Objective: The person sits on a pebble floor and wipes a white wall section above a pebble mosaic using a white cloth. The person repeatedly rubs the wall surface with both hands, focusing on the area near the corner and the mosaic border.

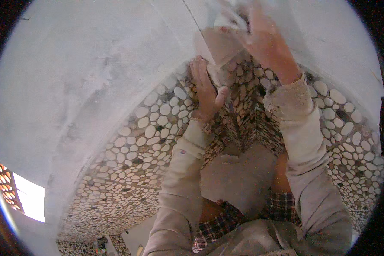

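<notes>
Left hand (205, 91) fingers and thumb apart; beige patch (221, 46) just ahead of it. Right hand (262, 36) blurred right of the patch, grip can't tell. Likely best: left steady, right's pressure light, even.

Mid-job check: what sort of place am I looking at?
Likely a room inside a building, its use unclear: pebble-covered walls, a smudged pale surface meeting them, and a bright window-like opening at left.

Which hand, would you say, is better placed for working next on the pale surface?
Probably the right hand: though blurred, it appears farther over the pale surface, while the left hand appears nearer the pebbles.
</notes>
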The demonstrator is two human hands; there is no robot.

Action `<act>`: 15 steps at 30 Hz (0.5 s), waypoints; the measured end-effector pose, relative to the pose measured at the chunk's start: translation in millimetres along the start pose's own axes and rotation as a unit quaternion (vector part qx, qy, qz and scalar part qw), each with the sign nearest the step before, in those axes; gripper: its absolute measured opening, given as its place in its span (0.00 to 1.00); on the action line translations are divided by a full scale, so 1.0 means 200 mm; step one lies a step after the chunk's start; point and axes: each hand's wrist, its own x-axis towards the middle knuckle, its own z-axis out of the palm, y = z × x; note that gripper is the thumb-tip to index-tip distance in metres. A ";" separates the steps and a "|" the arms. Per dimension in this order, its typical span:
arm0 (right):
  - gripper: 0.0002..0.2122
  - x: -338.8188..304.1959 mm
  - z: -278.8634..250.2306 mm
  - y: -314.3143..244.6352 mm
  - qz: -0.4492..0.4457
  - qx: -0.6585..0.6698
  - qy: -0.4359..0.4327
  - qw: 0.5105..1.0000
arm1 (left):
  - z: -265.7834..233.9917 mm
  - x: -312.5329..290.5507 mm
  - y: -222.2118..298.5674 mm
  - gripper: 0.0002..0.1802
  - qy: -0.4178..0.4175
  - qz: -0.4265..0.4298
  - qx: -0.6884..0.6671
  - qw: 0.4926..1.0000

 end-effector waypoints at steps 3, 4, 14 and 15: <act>0.18 -0.04 0.02 0.05 -0.006 -0.052 -0.071 0.996 | -0.01 0.01 0.04 0.51 -0.001 -0.024 -0.013 1.000; 0.18 -0.04 0.02 0.05 -0.025 -0.039 -0.095 0.994 | -0.02 0.02 0.06 0.51 0.002 -0.032 -0.020 0.999; 0.16 -0.12 0.11 0.15 -0.149 -0.046 -0.064 0.986 | -0.06 0.07 0.16 0.52 -0.037 -0.115 0.014 0.993; 0.17 -0.13 0.11 0.15 -0.158 -0.059 -0.061 0.984 | -0.04 0.07 0.12 0.51 0.034 -0.033 -0.016 0.999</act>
